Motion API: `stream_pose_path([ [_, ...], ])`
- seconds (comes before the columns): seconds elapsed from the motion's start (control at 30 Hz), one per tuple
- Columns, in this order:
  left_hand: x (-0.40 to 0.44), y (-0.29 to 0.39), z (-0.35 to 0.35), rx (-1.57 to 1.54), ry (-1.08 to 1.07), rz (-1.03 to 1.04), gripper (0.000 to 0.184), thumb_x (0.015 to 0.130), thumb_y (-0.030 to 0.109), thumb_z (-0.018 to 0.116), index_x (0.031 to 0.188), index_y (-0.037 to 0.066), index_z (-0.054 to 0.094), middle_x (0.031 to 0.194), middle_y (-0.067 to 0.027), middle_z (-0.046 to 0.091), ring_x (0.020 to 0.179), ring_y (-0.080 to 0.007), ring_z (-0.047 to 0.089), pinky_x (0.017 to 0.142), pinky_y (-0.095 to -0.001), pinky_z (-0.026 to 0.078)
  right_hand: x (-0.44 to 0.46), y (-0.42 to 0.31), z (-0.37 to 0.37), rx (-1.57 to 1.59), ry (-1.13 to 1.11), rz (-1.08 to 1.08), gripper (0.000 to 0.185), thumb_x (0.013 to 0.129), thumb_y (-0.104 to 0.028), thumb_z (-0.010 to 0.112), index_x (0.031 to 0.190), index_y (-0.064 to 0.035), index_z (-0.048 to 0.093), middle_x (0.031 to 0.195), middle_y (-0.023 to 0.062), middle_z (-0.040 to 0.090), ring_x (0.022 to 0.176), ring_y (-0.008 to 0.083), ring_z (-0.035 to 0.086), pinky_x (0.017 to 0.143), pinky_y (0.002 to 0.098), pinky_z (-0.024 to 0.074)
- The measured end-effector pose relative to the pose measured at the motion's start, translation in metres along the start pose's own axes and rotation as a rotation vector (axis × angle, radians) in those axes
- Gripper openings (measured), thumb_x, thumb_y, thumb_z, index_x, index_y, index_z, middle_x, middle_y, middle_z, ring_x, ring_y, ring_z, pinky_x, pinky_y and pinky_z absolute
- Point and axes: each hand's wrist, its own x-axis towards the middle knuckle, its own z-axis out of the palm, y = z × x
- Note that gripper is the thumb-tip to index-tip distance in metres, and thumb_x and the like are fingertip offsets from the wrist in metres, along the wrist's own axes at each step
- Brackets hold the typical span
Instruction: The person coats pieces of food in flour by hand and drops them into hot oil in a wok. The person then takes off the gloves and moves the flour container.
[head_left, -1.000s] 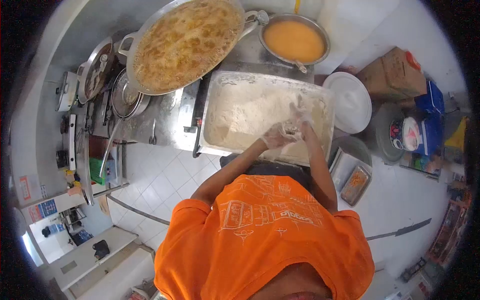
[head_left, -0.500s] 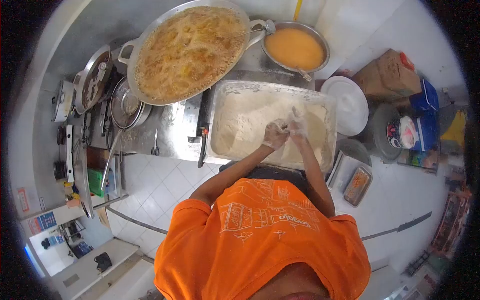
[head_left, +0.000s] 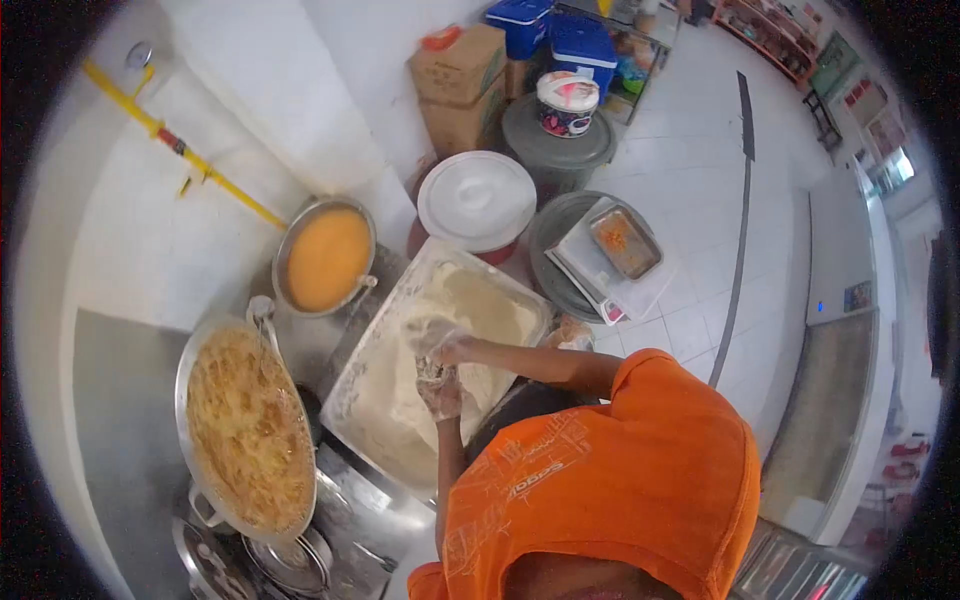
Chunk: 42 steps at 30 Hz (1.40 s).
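My left hand [head_left: 440, 392], dusted with flour, reaches over a metal tray [head_left: 537, 325] of pale flour [head_left: 492, 300]. Its fingers are closed around a small dark, floury piece [head_left: 430, 369] that I cannot make out. Just beyond it, my right hand [head_left: 440, 341] is close to the left fingertips, also white with flour. Its fingers are smeared by motion, so whether it grips anything does not show.
A large pan of bubbling oil [head_left: 245, 425] stands left of the tray. Behind are a bowl of orange liquid [head_left: 328, 258] and a lidded white bucket [head_left: 477, 195]. To the right, a small metal tray [head_left: 628, 243] with orange bits rests on a grey lid. A yellow pipe [head_left: 190, 155] runs along the wall.
The head view has swung to the right, so the oil pan now appears lower left. Both hands stay together over the flour; the right one has shifted across the left fingertips.
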Motion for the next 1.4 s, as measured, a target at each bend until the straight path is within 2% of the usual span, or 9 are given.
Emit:
stream_pose_path([
  [0.2,-0.002,-0.042,0.018,-0.382,0.148,-0.206,0.031,0.077,0.010,0.059,0.106,0.000,0.054,0.103,-0.0087,0.058,0.088,-0.0169,0.056,0.072,-0.0289,0.047,-0.010,0.002,0.020,-0.613,-0.099,-0.022,0.040,0.084,-0.021,0.047,0.120,-0.0051,0.045,0.116,0.0130,0.051,0.102,0.0241,0.050,0.089,0.0348,0.0402],
  [0.27,-0.003,-0.045,0.017,-0.398,0.139,-0.494,0.050,0.070,0.005,0.065,0.116,-0.001,0.046,0.112,-0.0101,0.053,0.098,-0.0215,0.054,0.083,-0.0303,0.046,-0.011,-0.005,0.026,-1.490,-0.214,-0.117,0.040,0.083,-0.022,0.048,0.119,-0.0053,0.046,0.115,0.0129,0.051,0.102,0.0243,0.050,0.090,0.0353,0.0395],
  [0.47,-0.020,-0.058,0.029,-0.718,0.353,-0.267,0.033,0.080,0.025,0.060,0.097,-0.004,0.058,0.074,-0.0057,0.055,0.067,-0.0173,0.051,0.059,-0.0299,0.044,0.001,0.031,-0.032,-3.186,-0.237,-1.019,0.040,0.081,-0.026,0.052,0.115,-0.0059,0.051,0.112,0.0125,0.053,0.103,0.0250,0.050,0.093,0.0370,0.0373],
  [0.63,0.000,-0.049,0.026,-0.202,0.036,-0.184,0.027,0.079,0.011,0.059,0.104,0.000,0.055,0.097,-0.0070,0.056,0.089,-0.0161,0.053,0.076,-0.0281,0.044,-0.004,-0.056,0.050,-2.115,-0.456,0.141,0.031,0.085,-0.022,0.047,0.112,-0.0065,0.052,0.112,0.0074,0.055,0.102,0.0234,0.053,0.087,0.0397,0.0420],
  [0.8,0.020,0.023,0.045,-0.407,0.016,-0.164,0.022,0.077,0.009,0.058,0.098,0.003,0.058,0.093,-0.0064,0.058,0.083,-0.0123,0.053,0.071,-0.0250,0.043,0.006,-0.033,0.002,-1.202,-0.043,-0.216,0.020,0.081,-0.019,0.051,0.092,-0.0047,0.059,0.098,0.0093,0.056,0.092,0.0243,0.053,0.082,0.0394,0.0432],
  [0.97,0.007,-0.051,0.050,-0.624,0.135,-0.457,0.029,0.077,0.003,0.059,0.105,0.002,0.053,0.105,-0.0068,0.056,0.091,-0.0141,0.054,0.078,-0.0251,0.044,0.003,-0.068,0.040,-2.052,-0.445,-0.441,0.021,0.083,-0.017,0.047,0.097,-0.0028,0.054,0.096,0.0126,0.054,0.089,0.0273,0.050,0.081,0.0369,0.0408],
  [1.03,-0.002,-0.074,0.055,-0.686,0.204,-0.396,0.024,0.076,0.004,0.060,0.099,0.002,0.054,0.097,-0.0055,0.057,0.084,-0.0130,0.055,0.070,-0.0240,0.044,0.002,-0.084,0.056,-1.880,-0.443,0.162,0.041,0.083,-0.016,0.047,0.119,0.0006,0.044,0.117,0.0153,0.049,0.109,0.0240,0.045,0.095,0.0306,0.0343],
  [1.27,0.016,-0.024,0.042,0.064,-0.021,-0.351,0.004,0.076,0.008,0.060,0.078,0.005,0.059,0.069,-0.0036,0.055,0.065,-0.0116,0.053,0.050,-0.0291,0.040,-0.011,-0.099,-0.017,-1.630,-0.797,0.385,0.040,0.086,-0.027,0.049,0.118,-0.0029,0.046,0.113,0.0109,0.053,0.103,0.0234,0.050,0.091,0.0311,0.0377],
  [1.4,0.016,-0.063,0.022,0.785,-0.048,0.291,0.010,0.075,0.012,0.059,0.081,0.005,0.062,0.071,-0.0105,0.059,0.066,-0.0203,0.058,0.054,-0.0323,0.045,-0.030,-0.160,0.034,-1.288,-0.483,0.595,0.042,0.086,-0.032,0.052,0.117,-0.0038,0.049,0.114,0.0087,0.054,0.099,0.0218,0.054,0.086,0.0306,0.0423],
])
